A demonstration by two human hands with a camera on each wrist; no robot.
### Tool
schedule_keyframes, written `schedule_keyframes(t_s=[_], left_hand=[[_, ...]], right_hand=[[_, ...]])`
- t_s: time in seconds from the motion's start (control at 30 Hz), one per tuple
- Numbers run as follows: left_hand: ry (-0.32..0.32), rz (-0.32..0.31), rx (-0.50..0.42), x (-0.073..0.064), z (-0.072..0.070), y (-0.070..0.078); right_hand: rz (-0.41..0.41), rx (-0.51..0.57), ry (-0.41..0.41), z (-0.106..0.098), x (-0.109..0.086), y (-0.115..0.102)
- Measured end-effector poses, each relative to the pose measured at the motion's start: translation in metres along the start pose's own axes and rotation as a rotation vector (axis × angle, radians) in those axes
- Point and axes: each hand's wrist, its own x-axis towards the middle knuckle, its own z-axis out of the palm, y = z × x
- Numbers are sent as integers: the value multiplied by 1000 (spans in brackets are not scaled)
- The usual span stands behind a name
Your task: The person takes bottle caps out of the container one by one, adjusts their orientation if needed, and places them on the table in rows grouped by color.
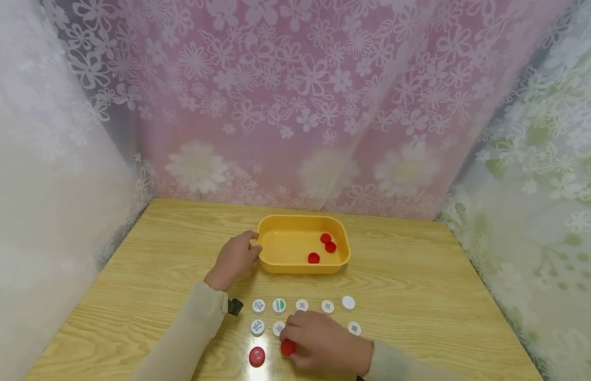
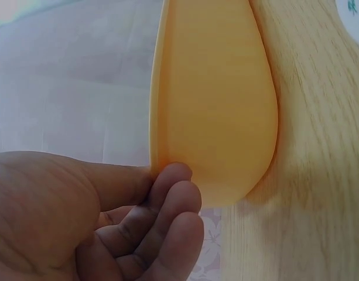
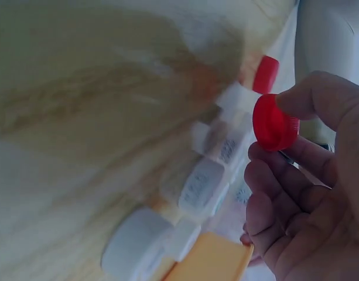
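Observation:
My left hand (image 1: 234,260) grips the rim of a yellow plastic bin (image 1: 285,244) at its left end, thumb and fingertips meeting at the edge in the left wrist view. Inside the bin, toward its right side, lie three red bottle caps (image 1: 314,258). Nearer to me, my right hand (image 1: 326,341) pinches another red bottle cap (image 3: 275,124) between thumb and fingers. Its hollow inside shows in the right wrist view. Left of that hand, one more red cap (image 1: 257,356) lies on the table. My right hand overlaps part of the white caps in the head view.
Several white bottle caps (image 1: 258,306), some with printed codes or patterns, lie in two rows between me and the bin. A plain white cap (image 1: 348,302) ends the far row. Flowered curtains (image 1: 295,106) surround the wooden table (image 1: 409,275) at the back and sides.

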Motion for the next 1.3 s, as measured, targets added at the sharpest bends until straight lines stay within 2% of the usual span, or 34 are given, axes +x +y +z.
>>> schedule_keyframes(t_s=[0.17,0.57,0.83,0.97,1.07,1.2,1.3], left_hand=[[2,-2,-8,1,0,-1],[0,-9,-17,1,1,-3],[2,-14,-5,0,1,-2],[7,-8,-6,0,2,-2],[7,1,-1,0,2,-3],[3,1,10,1,2,-3],[2,-1,21,1,2,-2]], right_hand=[[-34,-59,-15,8,6,-3],[-70,-83,-75,11,10,-6],[-112,-95,-27,12,10,-7],[-39,-7,-49,-2,10,0],[59,66,-44,-23,10,14],[156,67,55,-58,10,48],[218,10,156,-83,10,79]])
